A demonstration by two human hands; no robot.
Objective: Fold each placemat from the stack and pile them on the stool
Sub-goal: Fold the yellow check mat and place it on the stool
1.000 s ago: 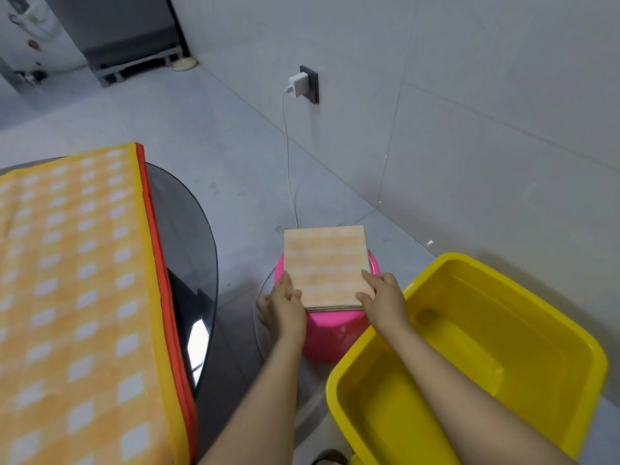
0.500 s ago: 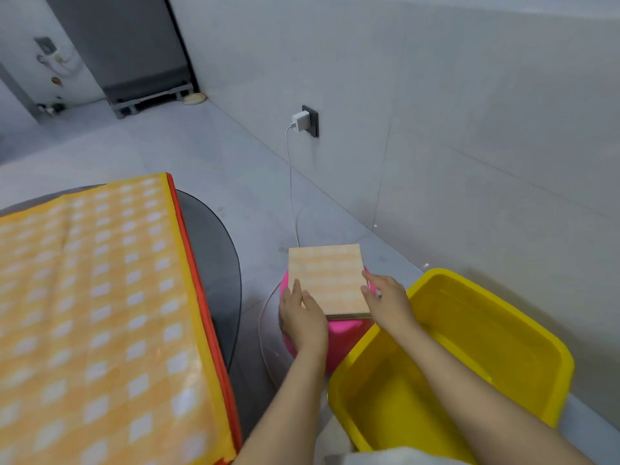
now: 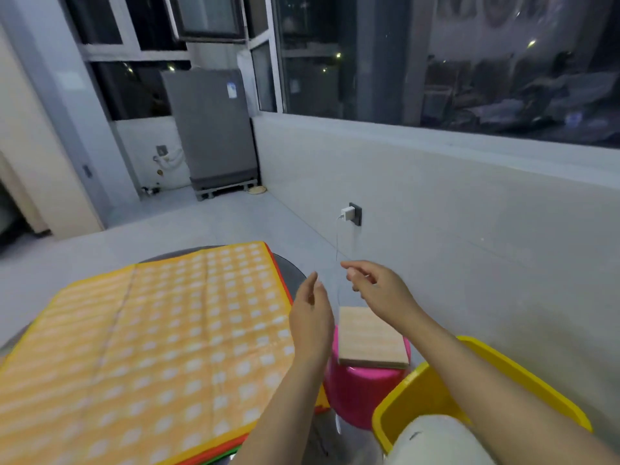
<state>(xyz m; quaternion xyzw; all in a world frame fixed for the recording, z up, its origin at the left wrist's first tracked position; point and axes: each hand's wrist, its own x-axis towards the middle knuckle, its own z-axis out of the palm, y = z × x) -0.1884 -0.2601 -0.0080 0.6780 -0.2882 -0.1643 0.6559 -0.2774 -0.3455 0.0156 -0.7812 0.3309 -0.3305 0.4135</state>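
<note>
A folded placemat [image 3: 369, 337], pale orange check, lies flat on the pink stool [image 3: 362, 391] at lower centre right. The stack of unfolded placemats [image 3: 144, 347], orange and white check with red and yellow edges showing, covers the dark round table [image 3: 288, 266] on the left. My left hand [image 3: 310, 313] hovers in the air over the stack's right edge, fingers apart, holding nothing. My right hand [image 3: 379, 286] is raised above the stool with loosely curled fingers and nothing in it. Neither hand touches a placemat.
A yellow plastic tub [image 3: 436, 387] stands right of the stool, close to my right arm. A white charger [image 3: 347, 214] sits in a wall socket with its cable hanging toward the stool. A grey appliance [image 3: 211, 129] stands far back by dark windows.
Both hands let go of the folded placemat on the stool and rose toward the left. The head lifted, so the view now takes in the windows and back of the room.
</note>
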